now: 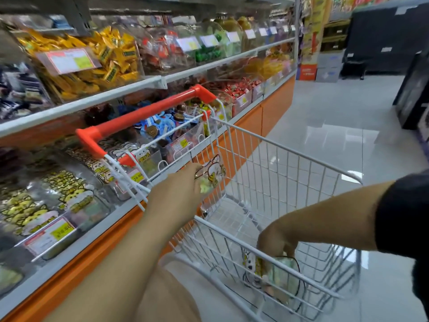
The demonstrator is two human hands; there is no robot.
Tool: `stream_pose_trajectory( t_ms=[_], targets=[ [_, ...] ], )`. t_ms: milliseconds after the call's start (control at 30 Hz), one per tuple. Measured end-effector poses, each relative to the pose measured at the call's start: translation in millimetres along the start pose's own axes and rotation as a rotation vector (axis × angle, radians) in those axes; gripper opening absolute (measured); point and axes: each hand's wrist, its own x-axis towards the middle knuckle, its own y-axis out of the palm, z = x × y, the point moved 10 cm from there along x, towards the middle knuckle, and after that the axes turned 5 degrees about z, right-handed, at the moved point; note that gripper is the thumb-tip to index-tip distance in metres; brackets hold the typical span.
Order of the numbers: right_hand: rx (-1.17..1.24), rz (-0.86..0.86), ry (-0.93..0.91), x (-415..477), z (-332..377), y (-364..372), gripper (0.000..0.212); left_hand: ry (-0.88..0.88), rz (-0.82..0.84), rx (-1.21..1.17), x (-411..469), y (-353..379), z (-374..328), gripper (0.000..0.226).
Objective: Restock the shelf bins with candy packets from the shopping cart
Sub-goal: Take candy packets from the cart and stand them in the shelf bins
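As left hand (176,194) grips glossy packet (214,173), right hand (276,242) pinches bag (281,273).

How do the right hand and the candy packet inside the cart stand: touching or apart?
Touching. The head view shows the right hand inside the shopping cart, its fingers curled over the top of the candy packet.

Cat-print candy packet (212,174) above white wire cart (287,151), second packet (272,270) inside, stocked shelf bins (92,212) alongside
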Motion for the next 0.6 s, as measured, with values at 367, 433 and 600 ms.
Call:
stream_pose_trajectory(
  t_ms=[367, 433, 600],
  targets=[
    [0.015, -0.118, -0.195, -24.5, 35.2, -23.4, 0.030, 0.021, -0.041, -0.059, -4.5, -6.6, -1.8, 0.039],
    [0.154, -0.225, -0.305, -50.6, 43.2, -54.5, 0.024, 0.011, -0.108, -0.213, -6.0, -14.7, 1.9, 0.040],
    [0.687, -0.502, -0.737, -149.0, 61.9, -146.9, 0.046, -0.173, -0.331, -0.948, -14.1, -43.3, 46.4, 0.040]
  ],
)
